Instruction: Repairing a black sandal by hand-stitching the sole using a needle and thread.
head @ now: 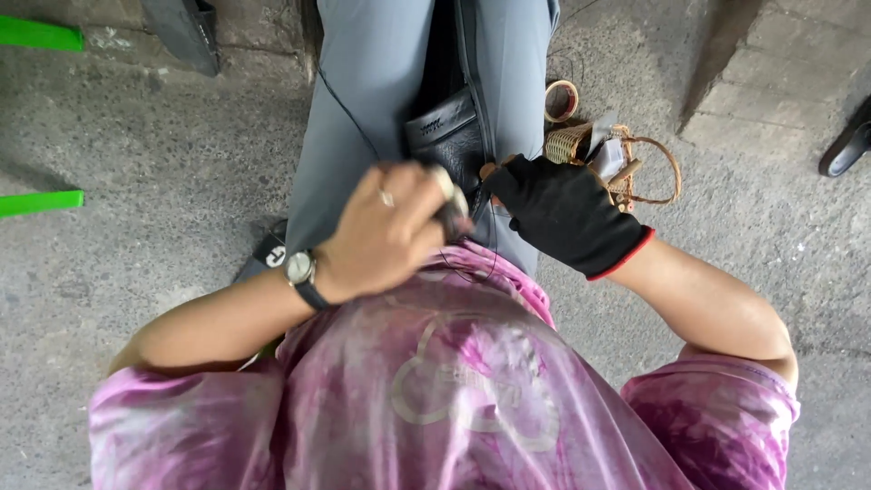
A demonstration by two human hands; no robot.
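Note:
A black leather piece (446, 134) with a stitched edge is clamped between my knees in grey trousers (363, 109). My left hand (390, 231), bare with a ring and a wristwatch, is closed around a small dark tool (451, 214) at the lower edge of the leather. My right hand (562, 213) wears a black glove with a red cuff and grips the leather's right side, with a bare fingertip showing. A thin dark thread (349, 113) runs across my left thigh toward my left hand.
A small wicker basket (626, 159) with a looped handle and tools in it sits on the concrete floor to the right, with a roll of tape (561, 100) behind it. Green bars (41, 201) lie at the left. A dark shoe (848, 145) is at the right edge.

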